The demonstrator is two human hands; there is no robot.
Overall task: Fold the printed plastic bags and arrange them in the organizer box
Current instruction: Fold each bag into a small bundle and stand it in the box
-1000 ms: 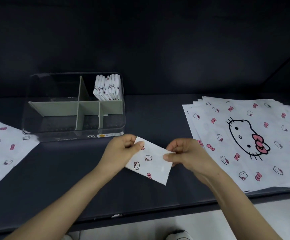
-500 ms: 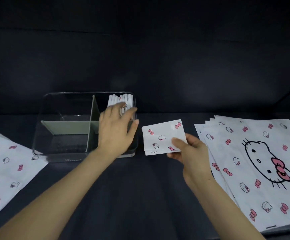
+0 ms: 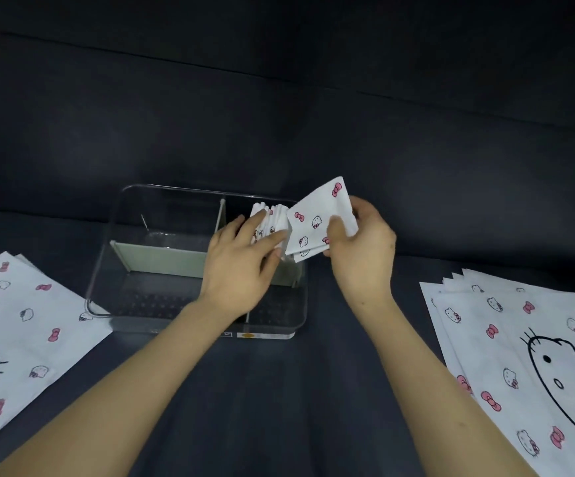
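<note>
1. The folded bag [image 3: 317,220] was pinched in the curled fingers of the right hand [image 3: 363,256], just over the organizer box [image 3: 162,320], back-right compartment.
2. The filed bags [image 3: 270,218] in there were touched by the straight fingers of the left hand [image 3: 239,270].

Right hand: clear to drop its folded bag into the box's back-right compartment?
Probably yes: the right hand holds the folded bag at the rim of the organizer box, and the left hand presses the stored bags aside.
</note>
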